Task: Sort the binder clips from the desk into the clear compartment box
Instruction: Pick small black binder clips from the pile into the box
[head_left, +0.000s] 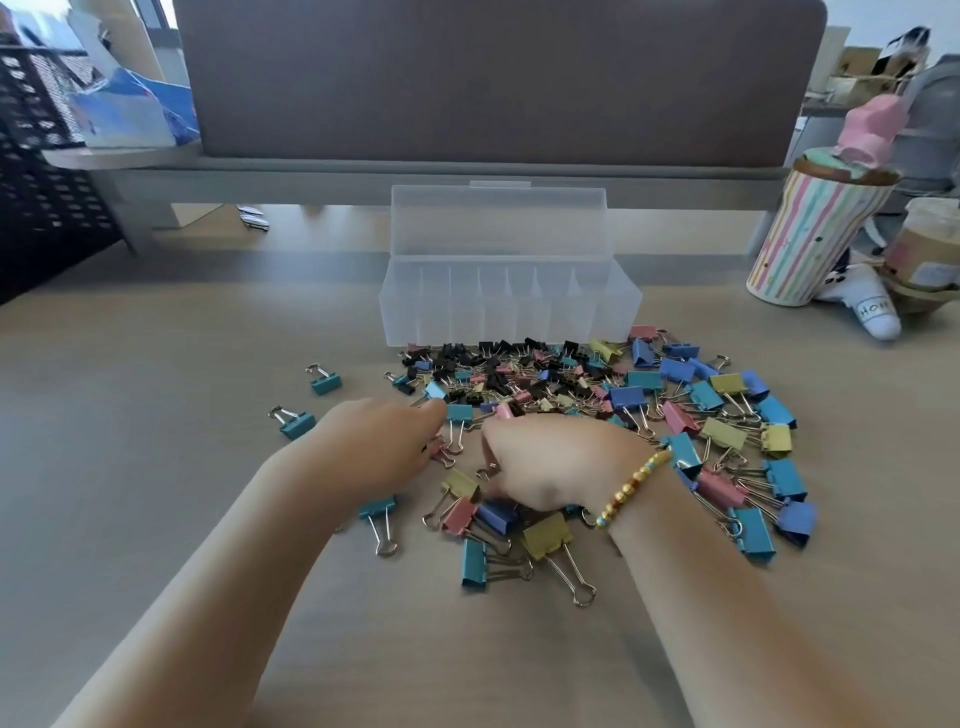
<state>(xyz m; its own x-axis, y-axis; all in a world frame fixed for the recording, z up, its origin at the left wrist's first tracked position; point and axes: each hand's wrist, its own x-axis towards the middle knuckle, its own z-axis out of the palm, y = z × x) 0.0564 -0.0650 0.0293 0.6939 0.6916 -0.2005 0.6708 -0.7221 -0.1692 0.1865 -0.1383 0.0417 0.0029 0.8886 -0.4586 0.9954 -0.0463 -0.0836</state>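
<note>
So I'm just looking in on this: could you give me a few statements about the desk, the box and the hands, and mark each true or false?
1. The clear compartment box stands open, lid up. True.
2. Its compartments are already full of clips. False: they look empty.
3. Both hands are down in the pile of binder clips. True.
4. The beaded bracelet is on the left wrist. False: it is on the right wrist.
5. Two teal clips lie apart, left of the pile. True.
</note>
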